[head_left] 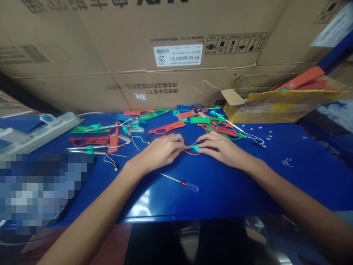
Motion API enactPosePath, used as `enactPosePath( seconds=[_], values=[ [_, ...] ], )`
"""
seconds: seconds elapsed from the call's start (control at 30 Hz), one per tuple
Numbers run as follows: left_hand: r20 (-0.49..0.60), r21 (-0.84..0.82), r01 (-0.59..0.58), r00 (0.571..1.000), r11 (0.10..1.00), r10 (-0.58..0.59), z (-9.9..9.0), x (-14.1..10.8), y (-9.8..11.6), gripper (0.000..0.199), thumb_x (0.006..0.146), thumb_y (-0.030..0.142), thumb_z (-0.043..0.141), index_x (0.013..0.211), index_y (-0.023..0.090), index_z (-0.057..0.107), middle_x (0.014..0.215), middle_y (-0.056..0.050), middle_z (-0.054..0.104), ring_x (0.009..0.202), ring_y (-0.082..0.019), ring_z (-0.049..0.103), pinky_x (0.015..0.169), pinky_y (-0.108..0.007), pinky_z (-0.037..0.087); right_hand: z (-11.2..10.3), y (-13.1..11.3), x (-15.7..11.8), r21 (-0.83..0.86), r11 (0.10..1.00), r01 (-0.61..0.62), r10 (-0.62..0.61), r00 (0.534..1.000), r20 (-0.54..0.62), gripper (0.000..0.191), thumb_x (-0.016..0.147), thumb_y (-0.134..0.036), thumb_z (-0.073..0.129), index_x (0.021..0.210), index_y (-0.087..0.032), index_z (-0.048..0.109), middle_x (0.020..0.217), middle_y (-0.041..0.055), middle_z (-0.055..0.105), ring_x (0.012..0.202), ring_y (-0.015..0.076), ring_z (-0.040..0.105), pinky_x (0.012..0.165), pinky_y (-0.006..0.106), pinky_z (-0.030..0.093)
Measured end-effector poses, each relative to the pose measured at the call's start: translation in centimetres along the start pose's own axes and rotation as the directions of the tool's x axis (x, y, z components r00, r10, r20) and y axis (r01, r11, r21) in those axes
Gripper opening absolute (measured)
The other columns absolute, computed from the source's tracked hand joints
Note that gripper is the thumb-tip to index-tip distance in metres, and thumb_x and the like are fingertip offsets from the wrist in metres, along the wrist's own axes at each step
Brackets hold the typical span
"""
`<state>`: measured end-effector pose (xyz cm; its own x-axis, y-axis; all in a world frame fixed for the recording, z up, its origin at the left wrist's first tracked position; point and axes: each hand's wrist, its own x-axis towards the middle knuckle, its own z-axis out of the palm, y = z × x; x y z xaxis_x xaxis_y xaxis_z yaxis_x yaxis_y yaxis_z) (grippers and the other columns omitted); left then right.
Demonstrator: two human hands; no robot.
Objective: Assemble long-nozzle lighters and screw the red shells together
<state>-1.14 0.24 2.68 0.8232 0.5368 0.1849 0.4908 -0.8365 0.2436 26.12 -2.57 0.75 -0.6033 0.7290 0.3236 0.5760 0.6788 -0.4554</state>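
Over the blue tabletop, both hands close on one red lighter casing (pixel 192 152) with a teal trigger (pixel 195 148) set in its looped guard. My left hand (pixel 165 150) pinches its left side, and most of the casing there is hidden by the fingers. From the other side, the fingers of my right hand (pixel 220 147) press around the trigger and a thin metal piece. Nearer to me lies a screwdriver (pixel 189 185) with a see-through handle and a red collar, its shaft pointing left. Just beyond the hands rests an orange lighter casing (pixel 167 127).
Red, green and blue casings lie along the back, including a green casing (pixel 208 120). Metal tubes (pixel 87 148) with wires lie at left, near a white power strip (pixel 52 129). A taped box (pixel 275 106) of casings stands at right, before a large cardboard wall (pixel 110 48).
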Motion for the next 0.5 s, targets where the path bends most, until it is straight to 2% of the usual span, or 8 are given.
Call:
enactPosePath(
  seconds=[0.23,0.4,0.5],
  values=[
    [0.005,-0.092,-0.020,1.000,0.996,0.021,0.1,0.1,-0.4,0.026,0.106,0.024,0.047,0.123,0.020,0.066,0.115,-0.006,0.067,0.104,-0.020,0.066,0.090,-0.034,0.054,-0.5,0.0,-0.1,0.005,1.000,-0.004,0.004,1.000,0.000,0.028,0.102,-0.038,0.055,0.117,-0.027,0.076,0.123,0.0079,0.070,0.116,0.0249,0.062,0.105,0.047,0.048],
    [-0.021,-0.105,0.033,0.999,0.994,-0.036,-0.2,0.0,-0.1,0.028,0.105,0.026,0.049,0.130,0.019,0.058,0.110,-0.006,0.070,0.101,-0.021,0.067,0.088,-0.036,0.053,-0.9,-0.2,-0.1,-0.003,0.999,0.040,-0.040,0.999,0.002,0.029,0.102,-0.036,0.054,0.122,-0.026,0.073,0.125,0.0084,0.068,0.117,0.0235,0.063,0.104,0.044,0.049],
    [-0.019,-0.118,0.053,0.998,0.992,-0.056,-0.3,0.0,-0.1,0.032,0.105,0.032,0.050,0.134,0.020,0.055,0.112,-0.006,0.071,0.103,-0.021,0.067,0.091,-0.037,0.052,-1.4,-0.1,0.0,-0.018,0.999,0.044,-0.045,0.998,-0.053,0.028,0.102,-0.034,0.054,0.122,-0.025,0.072,0.125,0.0087,0.068,0.116,0.0231,0.064,0.102,0.043,0.051]
  ],
)
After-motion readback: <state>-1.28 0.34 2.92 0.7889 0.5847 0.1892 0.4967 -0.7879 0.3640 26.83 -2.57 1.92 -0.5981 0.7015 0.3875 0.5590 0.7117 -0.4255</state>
